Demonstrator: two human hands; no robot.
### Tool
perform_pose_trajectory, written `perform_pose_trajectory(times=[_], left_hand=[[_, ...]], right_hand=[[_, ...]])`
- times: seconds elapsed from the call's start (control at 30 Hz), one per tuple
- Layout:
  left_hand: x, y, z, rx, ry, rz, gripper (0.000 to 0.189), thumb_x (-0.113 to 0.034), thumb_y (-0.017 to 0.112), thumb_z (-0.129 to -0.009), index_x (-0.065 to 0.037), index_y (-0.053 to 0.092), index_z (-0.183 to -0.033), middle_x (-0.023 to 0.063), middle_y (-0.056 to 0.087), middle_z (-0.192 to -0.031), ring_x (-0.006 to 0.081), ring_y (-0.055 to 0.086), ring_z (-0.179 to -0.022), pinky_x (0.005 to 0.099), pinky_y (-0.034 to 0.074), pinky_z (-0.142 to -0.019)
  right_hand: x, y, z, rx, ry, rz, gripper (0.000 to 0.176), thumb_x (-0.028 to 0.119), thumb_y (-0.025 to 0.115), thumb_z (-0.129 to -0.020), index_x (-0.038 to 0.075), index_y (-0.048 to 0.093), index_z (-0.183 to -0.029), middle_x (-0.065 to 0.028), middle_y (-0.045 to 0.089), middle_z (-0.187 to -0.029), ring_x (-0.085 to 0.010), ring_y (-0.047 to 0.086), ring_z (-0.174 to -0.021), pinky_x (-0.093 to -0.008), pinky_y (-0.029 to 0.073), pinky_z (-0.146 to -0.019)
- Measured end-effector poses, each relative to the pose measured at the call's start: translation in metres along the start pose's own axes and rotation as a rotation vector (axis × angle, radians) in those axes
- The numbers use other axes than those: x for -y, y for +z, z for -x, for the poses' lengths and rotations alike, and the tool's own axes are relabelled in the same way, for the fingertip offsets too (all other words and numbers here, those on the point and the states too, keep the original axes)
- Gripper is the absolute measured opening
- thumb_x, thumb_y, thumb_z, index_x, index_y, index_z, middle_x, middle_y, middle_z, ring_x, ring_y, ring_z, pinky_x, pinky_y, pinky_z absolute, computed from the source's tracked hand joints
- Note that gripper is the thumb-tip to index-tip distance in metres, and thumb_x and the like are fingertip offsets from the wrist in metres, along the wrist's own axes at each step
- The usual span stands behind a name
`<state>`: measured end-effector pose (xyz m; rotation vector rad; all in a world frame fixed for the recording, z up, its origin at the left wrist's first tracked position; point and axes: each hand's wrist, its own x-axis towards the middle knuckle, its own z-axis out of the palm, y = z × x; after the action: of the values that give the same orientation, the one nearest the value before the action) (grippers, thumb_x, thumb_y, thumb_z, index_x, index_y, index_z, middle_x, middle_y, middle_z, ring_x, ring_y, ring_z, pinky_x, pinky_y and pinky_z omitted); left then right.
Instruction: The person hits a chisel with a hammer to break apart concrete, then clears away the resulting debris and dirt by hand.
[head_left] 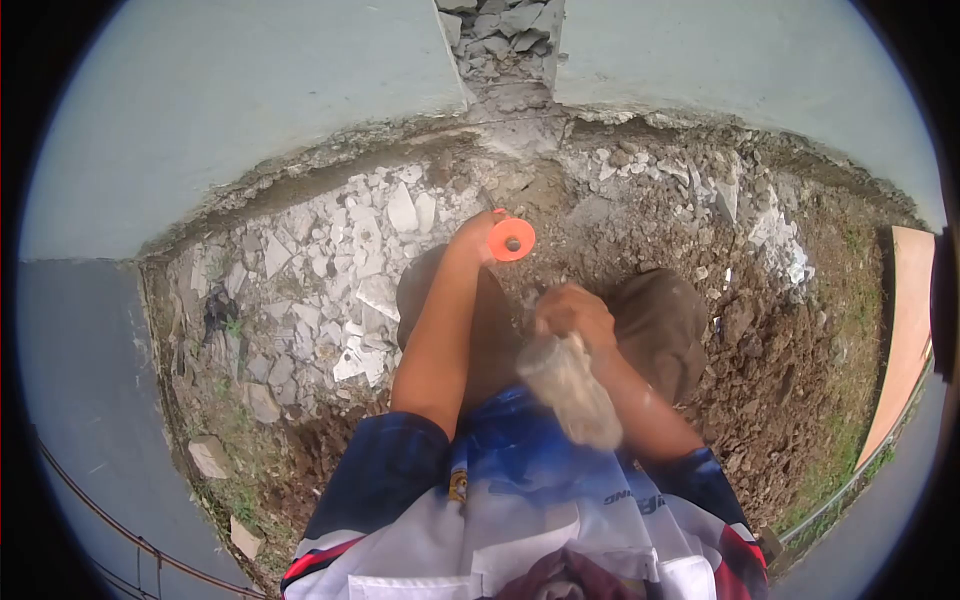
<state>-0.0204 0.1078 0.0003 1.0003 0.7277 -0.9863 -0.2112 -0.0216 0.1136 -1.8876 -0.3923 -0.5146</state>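
Note:
My left hand (474, 238) is wrapped round a chisel with a round orange hand guard (512, 240). The guard faces up at me, with the dark struck end of the chisel in its middle; the blade is hidden beneath. My right hand (578, 314) is closed on a hammer, whose thick, pale, dusty head (572, 392) is raised close to my body and smeared by motion. The hammer is apart from the chisel. Beyond my left hand is broken ground at the foot of a wall (300, 90), below a rubble-filled vertical gap (500, 40).
White and grey rubble (350, 240) lies to the left, and loose brown soil (760, 370) to the right. An orange-tan board (893, 340) stands at the right edge. A grey wall (80, 370) borders the left, with thin metal rods (140, 545) below. My knees (655, 325) flank the work spot.

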Motion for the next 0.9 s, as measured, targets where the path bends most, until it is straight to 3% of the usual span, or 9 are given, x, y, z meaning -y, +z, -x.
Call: perform_pose_trajectory(times=[0.03, 0.13, 0.23, 0.37, 0.5, 0.57, 0.67, 0.77, 0.9], left_hand=[[0.001, -0.004, -0.006, 0.059, -0.010, 0.010, 0.007, -0.011, 0.044, -0.093, -0.014, 0.049, -0.089, 0.0048, 0.053, -0.078, 0.0219, 0.057, -0.067, 0.0418, 0.052, -0.059], [0.002, -0.005, -0.008, 0.092, 0.003, -0.082, 0.012, -0.012, 0.042, -0.092, -0.011, 0.051, -0.084, 0.0070, 0.056, -0.077, 0.0218, 0.057, -0.065, 0.0395, 0.052, -0.058], [-0.004, -0.008, -0.001, 0.241, 0.043, -0.170, 0.013, -0.012, 0.044, -0.091, -0.007, 0.054, -0.086, 0.0070, 0.055, -0.077, 0.0226, 0.056, -0.069, 0.0389, 0.050, -0.063], [0.001, 0.003, 0.006, 0.074, 0.004, 0.087, 0.016, -0.013, 0.038, -0.094, -0.011, 0.053, -0.090, 0.0051, 0.054, -0.079, 0.0205, 0.056, -0.070, 0.0386, 0.052, -0.067], [-0.005, -0.005, -0.007, 0.180, -0.017, 0.110, 0.013, -0.008, 0.044, -0.091, -0.011, 0.054, -0.082, 0.0049, 0.056, -0.076, 0.0208, 0.059, -0.070, 0.0388, 0.054, -0.064], [0.013, -0.025, -0.060, 0.163, -0.038, -0.058, 0.011, -0.009, 0.049, -0.089, -0.011, 0.055, -0.080, 0.0056, 0.058, -0.076, 0.0200, 0.060, -0.070, 0.0388, 0.054, -0.060], [0.028, 0.001, 0.005, 0.058, -0.009, -0.431, 0.008, -0.011, 0.053, -0.089, -0.008, 0.060, -0.086, 0.0057, 0.060, -0.076, 0.0195, 0.060, -0.064, 0.0370, 0.050, -0.052], [0.036, 0.005, 0.012, -0.127, 0.226, -0.986, 0.022, -0.015, 0.060, -0.085, 0.002, 0.059, -0.100, 0.0131, 0.062, -0.084, 0.0216, 0.062, -0.074, 0.0394, 0.052, -0.056], [0.053, 0.017, 0.021, 0.138, 0.282, -0.404, 0.029, -0.019, 0.060, -0.089, 0.003, 0.056, -0.108, 0.0097, 0.060, -0.091, 0.0158, 0.060, -0.075, 0.0313, 0.050, -0.061]], right_hand=[[-0.024, 0.007, 0.008, -0.012, -0.071, -0.036, 0.030, 0.017, 0.069, -0.062, 0.003, 0.062, -0.087, -0.0147, 0.064, -0.079, -0.0351, 0.062, -0.067, -0.0395, 0.050, -0.064], [-0.036, 0.012, 0.013, 0.266, 0.720, 0.483, 0.034, 0.015, 0.067, -0.059, 0.001, 0.062, -0.090, -0.0205, 0.065, -0.084, -0.0399, 0.062, -0.074, -0.0437, 0.050, -0.068], [0.002, -0.007, -0.002, 0.232, 0.629, 0.391, 0.040, 0.015, 0.066, -0.058, -0.001, 0.062, -0.094, -0.0245, 0.063, -0.084, -0.0410, 0.061, -0.080, -0.0453, 0.050, -0.072], [0.034, -0.006, -0.016, -0.036, -0.043, -0.033, 0.031, 0.017, 0.068, -0.055, 0.001, 0.054, -0.077, -0.0175, 0.058, -0.073, -0.0400, 0.057, -0.066, -0.0445, 0.046, -0.060], [-0.035, 0.013, 0.017, 0.203, 0.627, 0.459, 0.031, 0.016, 0.065, -0.063, 0.003, 0.061, -0.091, -0.0204, 0.062, -0.074, -0.0392, 0.061, -0.072, -0.0443, 0.048, -0.067], [-0.052, 0.010, 0.032, 0.252, 0.762, 0.506, 0.034, 0.013, 0.063, -0.066, 0.004, 0.063, -0.099, -0.0218, 0.064, -0.076, -0.0394, 0.062, -0.075, -0.0432, 0.049, -0.071], [-0.044, 0.002, 0.046, 0.089, 0.860, 0.163, 0.034, 0.013, 0.068, -0.063, -0.003, 0.062, -0.092, -0.0140, 0.066, -0.076, -0.0181, 0.061, -0.066, -0.0342, 0.049, -0.066], [-0.033, -0.010, 0.031, -0.129, 0.819, 0.105, 0.027, 0.009, 0.067, -0.065, -0.003, 0.062, -0.088, -0.0107, 0.065, -0.072, -0.0163, 0.059, -0.064, -0.0336, 0.049, -0.064], [-0.043, -0.029, 0.028, -0.169, 0.803, 0.158, 0.023, 0.009, 0.067, -0.068, -0.003, 0.061, -0.086, -0.0128, 0.065, -0.073, -0.0164, 0.061, -0.067, -0.0325, 0.048, -0.066]])
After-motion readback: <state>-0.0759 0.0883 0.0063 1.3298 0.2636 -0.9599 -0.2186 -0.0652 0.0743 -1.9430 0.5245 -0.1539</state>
